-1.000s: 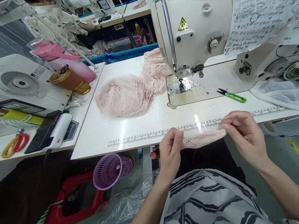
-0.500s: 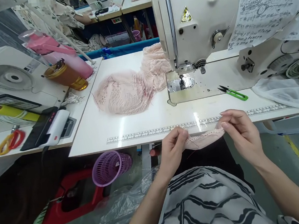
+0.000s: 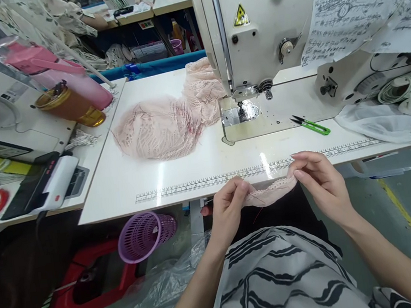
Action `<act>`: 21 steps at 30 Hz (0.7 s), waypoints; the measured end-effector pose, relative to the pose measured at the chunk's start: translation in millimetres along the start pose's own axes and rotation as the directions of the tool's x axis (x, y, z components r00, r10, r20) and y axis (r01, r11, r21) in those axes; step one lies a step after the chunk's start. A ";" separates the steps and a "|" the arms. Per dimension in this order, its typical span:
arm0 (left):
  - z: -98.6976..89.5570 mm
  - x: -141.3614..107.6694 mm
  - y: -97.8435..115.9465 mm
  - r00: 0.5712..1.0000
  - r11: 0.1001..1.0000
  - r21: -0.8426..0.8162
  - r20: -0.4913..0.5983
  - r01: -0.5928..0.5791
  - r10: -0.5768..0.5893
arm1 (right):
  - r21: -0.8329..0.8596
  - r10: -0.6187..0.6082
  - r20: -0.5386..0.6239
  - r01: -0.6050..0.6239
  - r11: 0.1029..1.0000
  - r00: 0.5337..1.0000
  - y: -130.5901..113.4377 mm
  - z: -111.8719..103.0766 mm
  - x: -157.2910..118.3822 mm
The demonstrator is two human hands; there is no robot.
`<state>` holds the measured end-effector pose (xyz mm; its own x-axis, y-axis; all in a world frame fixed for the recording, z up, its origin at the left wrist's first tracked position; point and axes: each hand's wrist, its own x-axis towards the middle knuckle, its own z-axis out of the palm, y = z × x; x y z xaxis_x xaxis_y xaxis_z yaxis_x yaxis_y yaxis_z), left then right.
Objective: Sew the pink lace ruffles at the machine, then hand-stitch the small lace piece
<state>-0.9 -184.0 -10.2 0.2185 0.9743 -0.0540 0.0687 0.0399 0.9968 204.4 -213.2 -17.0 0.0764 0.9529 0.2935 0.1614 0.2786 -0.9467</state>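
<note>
A small pale pink lace-edged piece [image 3: 272,194] is stretched between my two hands at the table's front edge, with a red thread hanging below it. My left hand [image 3: 230,208] pinches its left end, and my right hand [image 3: 318,183] pinches the right end. Behind them a printed ruler strip [image 3: 194,184] runs along the white table [image 3: 120,183]. A heap of pink lace fabric [image 3: 161,129] lies left of the sewing machine [image 3: 254,30], whose needle area is bare of fabric. Green thread snips [image 3: 311,125] rest right of the needle plate.
On the left stand a pink bottle [image 3: 67,80], an amber cup [image 3: 74,107] and another machine [image 3: 4,117]. White fabric [image 3: 372,122] lies at right. A purple basket [image 3: 144,237] is under the table edge. Another person's arm [image 3: 96,22] shows at the back.
The view has shifted, so the table, the machine and my hands appear slightly further left. Both hands keep their pinch on the pink piece.
</note>
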 end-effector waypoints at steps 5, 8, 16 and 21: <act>-2.0 -1.7 0.8 0.997 1.000 -0.010 0.079 -0.006 0.007 | -0.008 -0.023 0.027 0.023 1.000 0.999 -2.6 2.2 -1.3; -0.1 -2.4 0.8 0.979 0.997 -0.054 0.203 0.049 -0.038 | -0.010 -0.031 0.053 0.032 0.999 0.998 -2.5 4.2 -3.4; 7.8 -3.9 1.0 0.963 0.978 -0.157 0.253 0.139 -0.097 | -0.029 -0.002 0.068 0.004 1.000 0.998 -0.9 7.7 -5.8; 8.0 -5.3 2.0 0.964 0.972 -0.159 0.228 0.176 -0.137 | -0.199 -0.071 0.000 0.069 0.978 0.997 0.9 9.0 -4.8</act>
<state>5.9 -190.8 -8.4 0.4227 0.8834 -0.2022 -0.0492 0.2451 0.9682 195.3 -216.5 -20.5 0.0645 0.9309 0.3596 0.3585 0.3147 -0.8789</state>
